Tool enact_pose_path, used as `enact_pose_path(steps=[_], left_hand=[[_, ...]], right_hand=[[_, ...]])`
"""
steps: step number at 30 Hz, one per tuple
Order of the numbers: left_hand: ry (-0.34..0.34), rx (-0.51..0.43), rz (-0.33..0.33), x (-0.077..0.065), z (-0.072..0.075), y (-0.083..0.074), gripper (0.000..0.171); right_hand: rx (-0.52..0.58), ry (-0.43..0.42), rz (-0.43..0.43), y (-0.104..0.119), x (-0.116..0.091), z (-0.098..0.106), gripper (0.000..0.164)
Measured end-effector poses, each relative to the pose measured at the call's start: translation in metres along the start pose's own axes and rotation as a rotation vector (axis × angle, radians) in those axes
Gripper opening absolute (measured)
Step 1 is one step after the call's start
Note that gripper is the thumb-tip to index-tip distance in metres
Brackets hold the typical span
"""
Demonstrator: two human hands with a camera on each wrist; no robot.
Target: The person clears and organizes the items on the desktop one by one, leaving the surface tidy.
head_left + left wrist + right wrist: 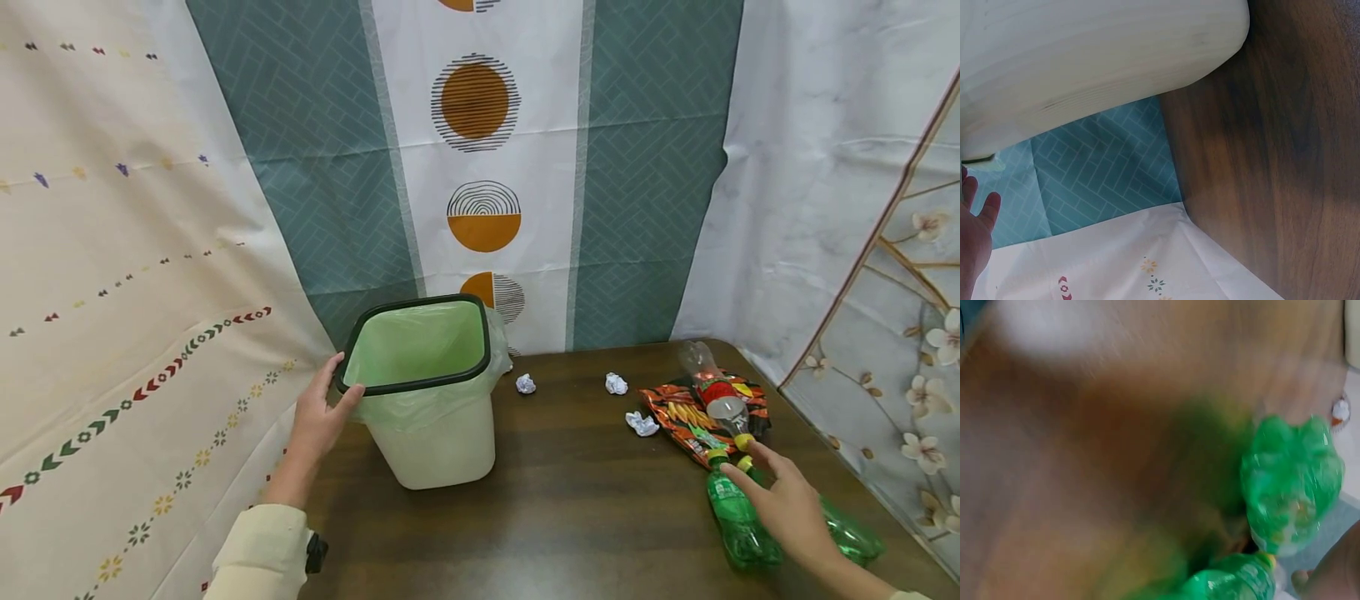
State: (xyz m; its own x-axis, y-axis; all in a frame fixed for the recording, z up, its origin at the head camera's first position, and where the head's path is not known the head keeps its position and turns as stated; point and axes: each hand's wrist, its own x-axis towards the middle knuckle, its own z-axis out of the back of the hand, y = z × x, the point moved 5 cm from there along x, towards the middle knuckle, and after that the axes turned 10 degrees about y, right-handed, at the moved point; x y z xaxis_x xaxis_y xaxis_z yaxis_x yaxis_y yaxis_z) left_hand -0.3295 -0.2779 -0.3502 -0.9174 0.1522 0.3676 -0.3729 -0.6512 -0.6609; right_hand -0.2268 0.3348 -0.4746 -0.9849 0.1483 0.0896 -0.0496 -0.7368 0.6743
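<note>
A pale bin (435, 442) with a black rim and a translucent green liner stands on the table; its side fills the upper left wrist view. At its left front corner, my left hand (318, 421) touches the rim with fingers and thumb spread. My right hand (791, 504) hovers over two green plastic bottles with yellow caps, its fingers extended and nothing held. One green bottle (738, 521) lies left of that hand, the other green bottle (855, 533) partly under it. A clear bottle (723, 404) with a red label lies just beyond, on an orange-and-black snack bag (667, 408).
Crumpled paper balls lie behind and right of the bin: one paper ball (526, 383), another paper ball (617, 383), and a flatter paper piece (642, 423) beside the bag. Patterned curtains (487, 167) border the dark wooden table (562, 517) at the back and sides.
</note>
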Motion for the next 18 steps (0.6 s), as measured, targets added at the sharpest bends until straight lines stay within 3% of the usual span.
enact_pose_path(steps=[8,18], left_hand=[[-0.003,-0.001,-0.008,0.000,0.000,0.001,0.066],[-0.001,0.000,-0.006,0.000,0.000,-0.001,0.066]], right_hand=[[0.029,0.049,-0.160,-0.015,-0.014,-0.005,0.087],[-0.022,0.140,-0.328,-0.036,-0.026,-0.015,0.098]])
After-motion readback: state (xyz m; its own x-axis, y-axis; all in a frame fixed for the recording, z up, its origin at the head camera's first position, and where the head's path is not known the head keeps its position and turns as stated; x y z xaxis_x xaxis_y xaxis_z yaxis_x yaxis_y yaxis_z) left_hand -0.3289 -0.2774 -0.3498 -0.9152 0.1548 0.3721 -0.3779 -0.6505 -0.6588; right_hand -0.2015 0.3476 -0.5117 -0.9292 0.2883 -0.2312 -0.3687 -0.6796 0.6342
